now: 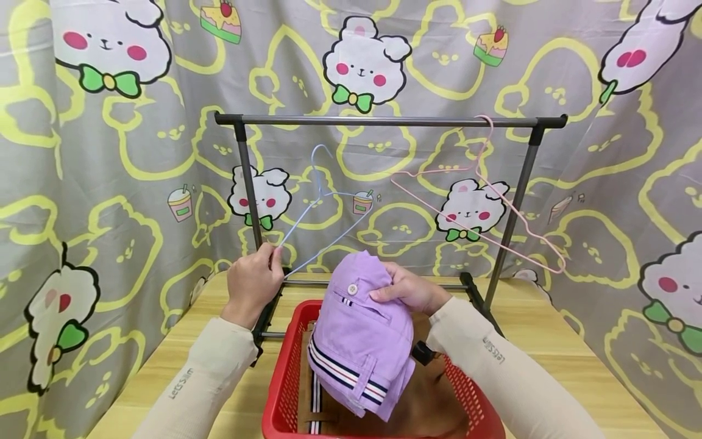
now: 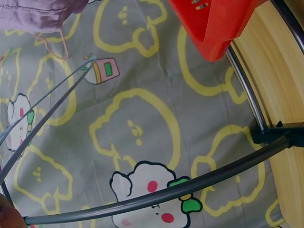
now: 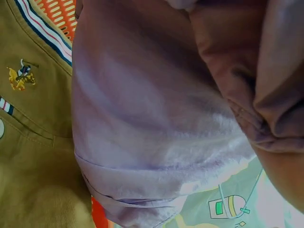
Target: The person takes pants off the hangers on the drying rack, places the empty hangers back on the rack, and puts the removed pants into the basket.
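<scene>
My left hand grips a light blue wire hanger near one lower corner, holding it tilted with its hook up, below the rack's bar. In the left wrist view the hanger shows as two thin converging bars. Thumb and fingers of my right hand pinch a folded pair of purple pants at the top edge. The pants have a button, a pocket slit and a striped waistband with a belt loop. They hang over the red basket. In the right wrist view purple cloth fills the middle.
Brown pants with striped trim lie in the basket. Behind it stands a clothes rack with a grey bar and black feet on the wood-grain table. A pink hanger hangs at the bar's right. A patterned curtain surrounds the table.
</scene>
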Demonstrator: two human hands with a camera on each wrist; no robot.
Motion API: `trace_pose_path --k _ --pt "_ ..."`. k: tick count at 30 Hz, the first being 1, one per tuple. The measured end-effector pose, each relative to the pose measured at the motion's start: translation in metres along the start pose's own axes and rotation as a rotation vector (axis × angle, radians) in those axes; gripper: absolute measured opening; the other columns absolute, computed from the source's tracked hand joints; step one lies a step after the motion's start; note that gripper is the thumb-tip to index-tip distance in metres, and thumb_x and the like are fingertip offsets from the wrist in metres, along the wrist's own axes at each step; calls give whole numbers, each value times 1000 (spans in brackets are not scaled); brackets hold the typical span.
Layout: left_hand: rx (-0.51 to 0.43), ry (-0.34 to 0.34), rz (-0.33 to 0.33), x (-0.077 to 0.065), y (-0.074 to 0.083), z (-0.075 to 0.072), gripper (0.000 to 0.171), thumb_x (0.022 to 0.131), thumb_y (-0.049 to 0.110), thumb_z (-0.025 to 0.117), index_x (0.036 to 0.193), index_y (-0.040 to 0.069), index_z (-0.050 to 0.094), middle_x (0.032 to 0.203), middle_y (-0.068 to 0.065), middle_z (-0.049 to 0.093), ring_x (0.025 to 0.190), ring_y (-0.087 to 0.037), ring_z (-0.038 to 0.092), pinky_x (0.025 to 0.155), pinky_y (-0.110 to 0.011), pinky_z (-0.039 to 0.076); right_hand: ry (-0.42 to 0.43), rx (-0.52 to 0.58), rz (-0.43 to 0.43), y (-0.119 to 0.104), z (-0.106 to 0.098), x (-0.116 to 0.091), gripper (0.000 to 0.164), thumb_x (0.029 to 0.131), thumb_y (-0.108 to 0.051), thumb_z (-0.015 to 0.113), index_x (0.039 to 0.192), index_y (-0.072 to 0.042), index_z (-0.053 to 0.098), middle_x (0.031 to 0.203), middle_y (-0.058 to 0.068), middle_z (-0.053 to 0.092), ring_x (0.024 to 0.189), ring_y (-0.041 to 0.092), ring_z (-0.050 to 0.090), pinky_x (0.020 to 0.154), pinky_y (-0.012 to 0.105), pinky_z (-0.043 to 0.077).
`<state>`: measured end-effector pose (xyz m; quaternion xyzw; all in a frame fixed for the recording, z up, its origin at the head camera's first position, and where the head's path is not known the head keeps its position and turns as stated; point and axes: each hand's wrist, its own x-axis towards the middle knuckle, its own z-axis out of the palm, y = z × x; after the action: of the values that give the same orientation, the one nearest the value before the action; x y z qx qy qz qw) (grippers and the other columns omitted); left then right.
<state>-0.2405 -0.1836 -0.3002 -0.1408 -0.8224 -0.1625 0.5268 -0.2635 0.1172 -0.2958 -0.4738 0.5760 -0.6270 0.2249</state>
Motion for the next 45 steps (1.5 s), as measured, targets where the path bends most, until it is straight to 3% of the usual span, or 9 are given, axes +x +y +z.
trace_pose_path --k 12,15,19,22,27,32,45 --pt "14 -21 -12 -1 -3 -2 22 91 14 63 76 1 56 45 -5 42 34 -26 41 33 -37 30 -51 -70 35 -4 2 2 27 85 1 62 108 -13 63 97 1 67 90 11 61 82 25 50" --pt "24 -27 -4 0 -4 -3 22 91 14 63 75 1 56 45 -5 42 34 -26 40 33 -37 30 -85 -89 38 -4 2 2 25 85 4 61 107 -6 62 95 0 66 88 11 61 80 25 50" --pt "34 -26 5 0 -6 -4 22 91 14 63 74 1 56 45 -6 43 34 -26 40 33 -37 29 -143 -93 34 -4 4 4 22 84 9 59 105 13 54 94 0 66 87 10 61 78 25 50" --pt "35 -22 10 1 -6 -5 22 91 13 63 74 1 57 46 -7 45 34 -26 41 33 -37 30 -192 -108 38 -5 5 6 27 83 11 58 105 22 47 93 0 67 85 10 61 77 25 51" --pt "40 -32 16 2 -5 -5 22 91 14 63 74 1 56 45 -6 42 33 -24 39 33 -36 29 -251 -209 72 -4 4 6 28 84 7 61 108 19 52 93 -2 66 85 10 60 75 25 51" --pt "43 -46 9 1 -3 -2 23 92 14 62 74 2 55 43 -4 39 33 -23 37 33 -36 28 -299 -293 74 -2 2 4 17 84 6 64 97 15 58 84 -2 65 76 7 59 67 25 51" --pt "36 -45 -11 -1 -5 -2 23 91 14 63 75 1 56 44 -5 39 33 -25 38 33 -36 28 -332 -230 219 6 -1 2 23 87 4 63 106 15 57 93 0 67 84 12 63 76 32 54"
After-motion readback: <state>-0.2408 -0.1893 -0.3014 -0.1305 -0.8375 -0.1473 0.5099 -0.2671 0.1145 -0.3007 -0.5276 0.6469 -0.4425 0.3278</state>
